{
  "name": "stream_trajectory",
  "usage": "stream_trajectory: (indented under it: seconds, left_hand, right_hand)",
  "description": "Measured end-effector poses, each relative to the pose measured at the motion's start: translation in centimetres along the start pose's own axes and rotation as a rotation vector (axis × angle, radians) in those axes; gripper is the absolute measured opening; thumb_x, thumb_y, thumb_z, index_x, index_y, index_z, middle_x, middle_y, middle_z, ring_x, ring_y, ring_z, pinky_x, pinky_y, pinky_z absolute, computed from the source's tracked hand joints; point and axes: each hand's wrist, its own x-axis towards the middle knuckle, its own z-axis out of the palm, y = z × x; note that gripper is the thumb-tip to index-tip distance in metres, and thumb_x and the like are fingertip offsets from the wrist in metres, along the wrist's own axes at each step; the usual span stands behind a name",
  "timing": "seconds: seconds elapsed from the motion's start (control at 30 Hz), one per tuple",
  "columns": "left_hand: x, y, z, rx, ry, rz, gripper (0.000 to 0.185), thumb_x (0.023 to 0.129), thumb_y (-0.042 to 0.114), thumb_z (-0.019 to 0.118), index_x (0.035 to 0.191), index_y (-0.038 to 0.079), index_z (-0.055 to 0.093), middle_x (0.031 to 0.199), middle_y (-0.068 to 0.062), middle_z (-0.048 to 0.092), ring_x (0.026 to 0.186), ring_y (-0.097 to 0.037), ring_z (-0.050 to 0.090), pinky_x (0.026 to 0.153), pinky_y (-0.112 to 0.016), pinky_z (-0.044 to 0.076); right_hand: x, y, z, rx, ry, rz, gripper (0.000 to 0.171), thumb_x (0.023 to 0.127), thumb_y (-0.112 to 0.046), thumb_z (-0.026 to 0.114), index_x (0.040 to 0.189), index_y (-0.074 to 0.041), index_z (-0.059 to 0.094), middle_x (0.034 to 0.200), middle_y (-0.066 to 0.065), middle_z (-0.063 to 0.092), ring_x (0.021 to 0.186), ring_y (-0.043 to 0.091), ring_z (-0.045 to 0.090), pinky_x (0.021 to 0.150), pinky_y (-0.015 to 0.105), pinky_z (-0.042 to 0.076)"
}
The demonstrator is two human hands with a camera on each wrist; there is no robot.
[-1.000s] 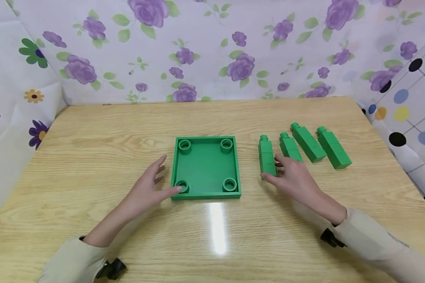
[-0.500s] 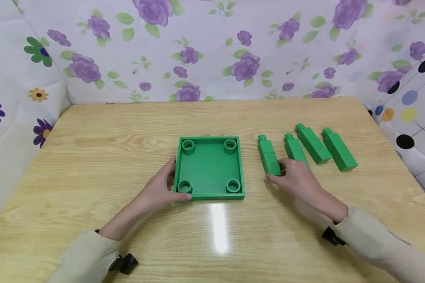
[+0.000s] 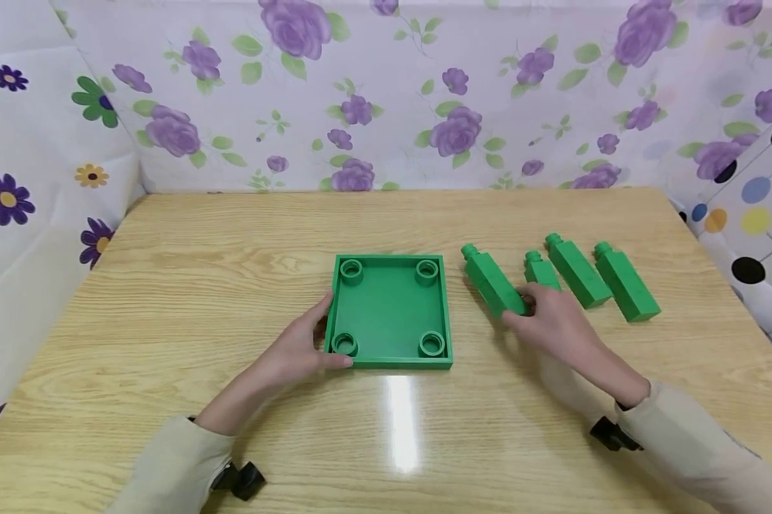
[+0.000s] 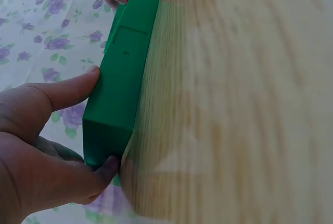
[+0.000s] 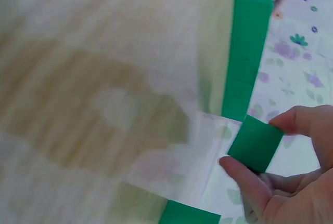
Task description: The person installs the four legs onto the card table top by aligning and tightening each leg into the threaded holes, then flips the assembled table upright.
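A green square tray (image 3: pixel 392 307) with a raised rim and a round socket in each corner lies flat on the table. My left hand (image 3: pixel 292 353) holds its near left corner, the thumb along the front edge and fingers at the left side. In the left wrist view that corner of the tray (image 4: pixel 114 78) sits between thumb and fingers. My right hand (image 3: pixel 553 325) pinches the near end of a green square post (image 3: pixel 491 285) with a ridged round knob at its far end. The right wrist view shows the post's flat end (image 5: pixel 255 143) between thumb and fingers.
Three similar green posts lie at the right: one (image 3: pixel 541 271) partly hidden behind my right hand, one (image 3: pixel 579 273) beyond it, and one (image 3: pixel 626 282) farthest right. A flowered cloth (image 3: pixel 399 93) hangs behind the wooden table (image 3: pixel 232 235).
My left hand has come in from beside the tray to hold its corner. My right hand has closed on the nearest post and swung it, so its knob end now points left toward the tray.
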Motion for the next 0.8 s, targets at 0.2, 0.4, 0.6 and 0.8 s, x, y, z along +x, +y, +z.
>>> stream_trajectory:
  seconds: [0.2,0.4,0.6,0.8]
  left_hand:
    - [-0.1,-0.1,0.1,-0.043,-0.004,-0.022,0.106,0.08,0.004,0.078,0.155,0.005,0.003,0.149,-0.022,0.033,0.134,-0.034,0.035,0.11,-0.047,0.027]
    - [-0.4,-0.1,0.2,-0.097,-0.017,-0.03,0.107,0.081,0.001,0.076,0.155,0.007,-0.001,0.155,-0.021,0.023,0.14,-0.033,0.027,0.11,-0.044,0.028]
    - [-0.6,0.2,0.4,-0.12,0.026,-0.053,0.105,0.08,0.0,0.076,0.155,0.005,0.004,0.157,-0.018,0.017,0.14,-0.033,0.024,0.11,-0.043,0.028]
    - [-0.5,0.3,0.6,-0.141,0.043,-0.04,0.104,0.078,-0.003,0.077,0.155,0.003,0.006,0.158,-0.016,0.015,0.14,-0.033,0.025,0.11,-0.04,0.028]
  right_hand:
    - [0.7,0.2,-0.8,0.132,0.057,-0.076,0.048,0.094,-0.026,0.064,0.129,0.005,0.057,0.117,0.023,0.062,0.097,0.035,0.064,0.077,0.045,0.054]
    - [1.9,-0.4,-0.7,0.36,0.149,-0.098,0.048,0.093,-0.024,0.067,0.132,0.002,0.056,0.119,0.017,0.06,0.1,0.02,0.058,0.082,0.019,0.051]
    - [3.5,-2.0,-0.9,0.475,0.202,-0.144,0.046,0.095,-0.027,0.064,0.133,-0.002,0.055,0.111,0.008,0.06,0.093,0.01,0.057,0.073,0.018,0.048]
    - [5.0,-4.2,-0.5,0.663,0.2,-0.133,0.047,0.094,-0.023,0.066,0.134,-0.002,0.053,0.113,0.003,0.058,0.103,0.015,0.055,0.082,0.024,0.048]
